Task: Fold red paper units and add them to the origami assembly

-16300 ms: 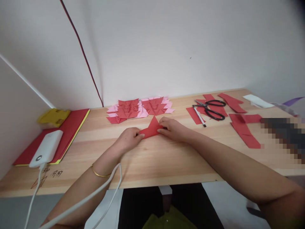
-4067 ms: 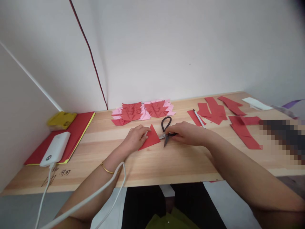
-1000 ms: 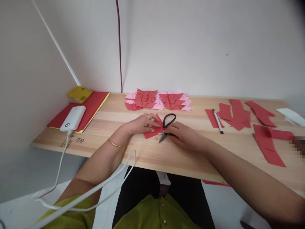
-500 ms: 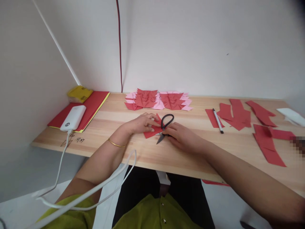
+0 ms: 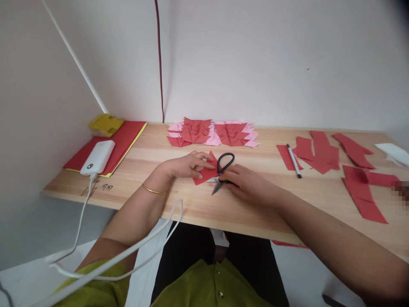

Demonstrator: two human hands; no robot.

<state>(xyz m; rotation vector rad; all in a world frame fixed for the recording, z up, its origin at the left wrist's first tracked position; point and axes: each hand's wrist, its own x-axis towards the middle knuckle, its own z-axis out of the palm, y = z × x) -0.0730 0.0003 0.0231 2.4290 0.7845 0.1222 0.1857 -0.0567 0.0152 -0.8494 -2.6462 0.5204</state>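
Observation:
A folded piece of red paper (image 5: 209, 168) lies on the wooden table (image 5: 150, 149) in front of me. My left hand (image 5: 188, 165) rests over its left side, fingers bent, holding it against the tabletop. Black-handled scissors (image 5: 225, 158) are in my right hand (image 5: 244, 181), whose fingers close around the lower handle and pivot. One dark blade points down toward the table's front edge. A small pale grey patch shows at the paper's lower edge beside the pivot; I cannot make out what it is. The right fingertips are close to the paper's right edge.
Pleated red and pink paper pieces (image 5: 212, 131) lie against the wall. A marker (image 5: 294, 161) and several red paper cutouts (image 5: 322, 153) are on the right. On the left, a white power bank (image 5: 97, 157) sits on red sheets (image 5: 128, 138), its white cable (image 5: 81, 221) looping past my left arm.
The scissors and my right hand have shifted very slightly right, and a bit more of the pale patch shows by the paper. My left hand stays on the paper.

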